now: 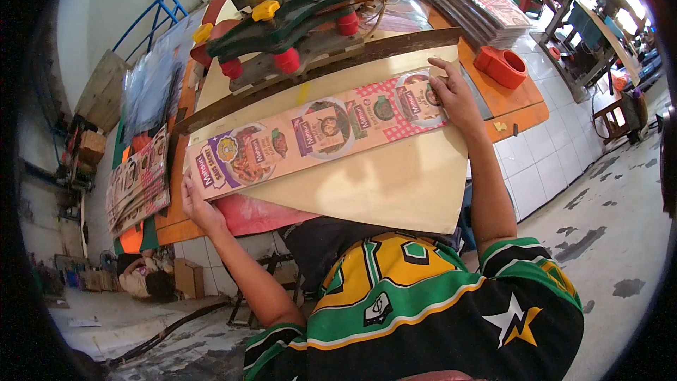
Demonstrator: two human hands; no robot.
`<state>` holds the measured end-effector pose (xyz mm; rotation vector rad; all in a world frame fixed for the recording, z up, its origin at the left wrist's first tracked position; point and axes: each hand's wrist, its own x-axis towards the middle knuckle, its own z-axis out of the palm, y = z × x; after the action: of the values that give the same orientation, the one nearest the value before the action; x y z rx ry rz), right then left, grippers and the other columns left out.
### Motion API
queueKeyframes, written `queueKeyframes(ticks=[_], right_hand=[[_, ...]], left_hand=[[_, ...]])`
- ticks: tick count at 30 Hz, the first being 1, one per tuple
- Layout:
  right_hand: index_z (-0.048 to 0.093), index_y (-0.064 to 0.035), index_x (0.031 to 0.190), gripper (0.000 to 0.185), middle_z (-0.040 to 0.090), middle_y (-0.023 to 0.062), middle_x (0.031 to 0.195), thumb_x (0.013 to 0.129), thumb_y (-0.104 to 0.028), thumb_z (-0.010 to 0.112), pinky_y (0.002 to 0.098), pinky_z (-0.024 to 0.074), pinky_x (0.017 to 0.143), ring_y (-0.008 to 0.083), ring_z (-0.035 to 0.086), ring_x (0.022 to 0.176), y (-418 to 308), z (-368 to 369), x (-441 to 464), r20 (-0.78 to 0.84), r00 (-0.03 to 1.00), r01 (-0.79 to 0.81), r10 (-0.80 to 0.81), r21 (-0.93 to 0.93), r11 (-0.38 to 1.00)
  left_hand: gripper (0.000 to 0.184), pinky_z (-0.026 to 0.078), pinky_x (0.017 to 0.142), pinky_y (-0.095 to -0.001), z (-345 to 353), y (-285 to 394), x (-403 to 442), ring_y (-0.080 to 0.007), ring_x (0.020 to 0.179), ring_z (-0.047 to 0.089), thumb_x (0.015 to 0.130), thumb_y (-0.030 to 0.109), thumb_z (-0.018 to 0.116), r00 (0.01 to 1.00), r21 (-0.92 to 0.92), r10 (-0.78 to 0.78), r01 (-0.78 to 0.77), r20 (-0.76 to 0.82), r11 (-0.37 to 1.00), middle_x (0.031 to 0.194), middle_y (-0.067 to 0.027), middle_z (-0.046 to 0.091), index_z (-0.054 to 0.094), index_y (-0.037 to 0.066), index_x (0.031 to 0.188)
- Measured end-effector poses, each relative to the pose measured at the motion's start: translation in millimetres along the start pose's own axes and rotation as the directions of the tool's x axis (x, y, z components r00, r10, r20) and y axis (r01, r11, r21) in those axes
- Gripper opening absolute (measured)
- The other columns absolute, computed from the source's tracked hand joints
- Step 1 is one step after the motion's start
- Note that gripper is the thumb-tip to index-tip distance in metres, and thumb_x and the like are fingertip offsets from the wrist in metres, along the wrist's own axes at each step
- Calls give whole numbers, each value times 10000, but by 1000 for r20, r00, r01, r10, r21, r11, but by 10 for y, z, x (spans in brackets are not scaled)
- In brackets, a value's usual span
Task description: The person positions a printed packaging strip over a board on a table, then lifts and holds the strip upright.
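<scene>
A long printed strip [321,134] with food pictures and the word Mahsuri lies slanted across a cream sheet [402,180]. At its lower left end my left hand [202,206] grips the corner, with the thumb by the edge and the other fingers partly hidden underneath. The far right end is held by my right hand [455,95], its thumb on the printed face and a finger reaching past the upper edge. Just beyond the strip runs a long dark metal bar [405,45]. Pinkish-red material [261,215] shows under the cream sheet at the front.
A machine with a green clamp bar [282,27], yellow knobs and red feet stands behind the strip. A red tape dispenser [501,66] sits at the table's right. Printed strips [139,182] and clear plastic sheets [149,88] are stacked left. Another person [147,279] is at lower left.
</scene>
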<state>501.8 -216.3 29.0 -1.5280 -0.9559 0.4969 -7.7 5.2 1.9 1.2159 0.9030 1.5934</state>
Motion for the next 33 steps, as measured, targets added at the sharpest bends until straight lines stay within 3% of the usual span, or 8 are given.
queueKeyframes(ticks=[18,33], right_hand=[[454,-36,1423,397,609,22,900,1035,-90,521,193,453,647,39,548,752,99,-59,35,39,999,13,-14,27,1000],[489,-47,1390,378,588,10,809,1017,-85,528,223,423,609,52,507,691,58,-30,18,-4,999,34,-34,40,999]], left_hand=[[341,556,857,-305,57,12,-11,-174,975,683,1038,214,532,1000,21,9,-9,-21,1000,1143,-139,682,584,-54,1243],[332,552,853,-303,73,8,-16,-167,968,679,1033,209,537,1000,35,23,-23,-18,999,1123,-131,684,589,-52,1233]])
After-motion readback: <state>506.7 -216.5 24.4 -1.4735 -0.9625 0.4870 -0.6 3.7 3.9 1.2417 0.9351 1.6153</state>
